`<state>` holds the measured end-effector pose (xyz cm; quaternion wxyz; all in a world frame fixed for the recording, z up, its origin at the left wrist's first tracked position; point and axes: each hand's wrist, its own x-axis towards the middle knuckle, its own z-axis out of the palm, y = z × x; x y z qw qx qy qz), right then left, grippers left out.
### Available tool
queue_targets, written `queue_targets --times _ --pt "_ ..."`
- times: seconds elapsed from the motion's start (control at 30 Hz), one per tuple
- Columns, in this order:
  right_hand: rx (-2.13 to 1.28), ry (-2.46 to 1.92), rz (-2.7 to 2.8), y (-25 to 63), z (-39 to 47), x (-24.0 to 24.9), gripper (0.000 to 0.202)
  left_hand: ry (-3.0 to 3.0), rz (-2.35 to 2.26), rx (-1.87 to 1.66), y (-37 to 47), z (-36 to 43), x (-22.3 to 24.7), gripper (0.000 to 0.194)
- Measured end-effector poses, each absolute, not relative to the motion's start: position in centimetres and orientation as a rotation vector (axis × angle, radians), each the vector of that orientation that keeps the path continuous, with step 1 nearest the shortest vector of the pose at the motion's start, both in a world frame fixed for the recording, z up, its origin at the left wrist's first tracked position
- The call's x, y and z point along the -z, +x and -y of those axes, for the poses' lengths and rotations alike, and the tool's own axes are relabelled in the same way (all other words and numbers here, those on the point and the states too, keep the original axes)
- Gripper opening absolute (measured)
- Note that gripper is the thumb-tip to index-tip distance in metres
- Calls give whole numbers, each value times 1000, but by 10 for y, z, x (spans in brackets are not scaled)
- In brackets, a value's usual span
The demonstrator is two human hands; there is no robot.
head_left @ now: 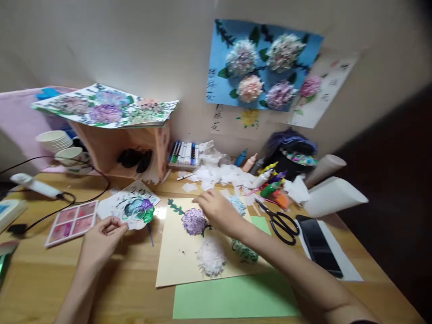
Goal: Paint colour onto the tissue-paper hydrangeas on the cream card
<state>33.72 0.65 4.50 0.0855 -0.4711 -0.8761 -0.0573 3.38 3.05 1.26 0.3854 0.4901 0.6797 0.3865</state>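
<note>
On the wooden table (pixel 131 279), taking the cream sheet (pixel 175 270) as the clock's centre, a peach box (pixel 162 153) stands at eleven o'clock and a blue flower picture (pixel 263 49) hangs at one. A green sheet (pixel 232 301) lies partly under the cream one at six; a black phone (pixel 319 247) is at three, with scissors (pixel 285 227) nearer in, and a pink four-pan tray (pixel 72 222) at nine. At ten, the left hand (pixel 108 234) has thumb and fingers clamped on the edge of a paint palette (pixel 140 210). The right hand (pixel 214 209) is over the sheet's twelve o'clock side, beside a purple flower (pixel 194 221).

The right forearm crosses from four o'clock, covering part of the green flower (pixel 243 251); the hand partly hides the blue flower (pixel 238 205). The right fingers seem bent downward, but whether they grip anything I cannot tell.
</note>
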Motion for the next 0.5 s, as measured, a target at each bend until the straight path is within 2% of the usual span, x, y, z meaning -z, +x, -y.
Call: queue_targets --times 0.1,0.27,0.3,0.37,0.5 --pt "388 -1886 2603 408 -4 -61 20 1228 -1620 -913 57 -38 -21 24" --pt "427 -2210 2597 487 -35 -58 15 1329 -1503 -853 97 -47 -29 19" --pt "410 -2258 2596 496 -43 -54 16 1342 -1487 -851 103 -47 -29 18" --pt "362 -2335 2581 507 -57 -42 31 1349 -1472 -856 115 -47 -31 18" --pt "249 -2391 2467 518 -74 -20 35 1389 -1417 -849 135 -47 -37 16"
